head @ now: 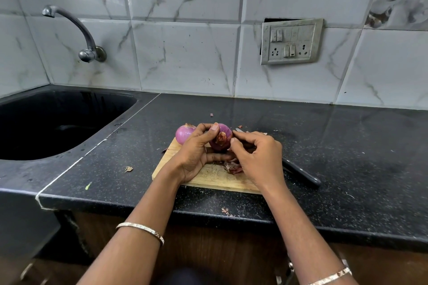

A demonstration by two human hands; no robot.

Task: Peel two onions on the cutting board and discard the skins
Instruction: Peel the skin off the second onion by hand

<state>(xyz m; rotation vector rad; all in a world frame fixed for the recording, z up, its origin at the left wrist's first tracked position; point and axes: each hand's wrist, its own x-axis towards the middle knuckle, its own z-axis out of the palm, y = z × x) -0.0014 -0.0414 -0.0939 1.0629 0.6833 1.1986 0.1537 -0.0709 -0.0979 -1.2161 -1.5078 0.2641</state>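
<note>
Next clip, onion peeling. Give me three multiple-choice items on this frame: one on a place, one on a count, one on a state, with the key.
1. Where does the loose onion sit?
A. at the near right corner of the cutting board
B. at its far left corner
C. in its middle

2. How many onions are in view?
A. one
B. three
C. two

3. What is the state of the held onion?
A. gripped in the left hand while the right hand picks at its side
B. lying free on the board
C. cut in halves

Key:
1 B: it rests at the board's far left corner, behind the left hand.
2 C: one is held and one is loose.
3 A: the left fingers wrap round it and the right fingertips pinch at its side.
</note>
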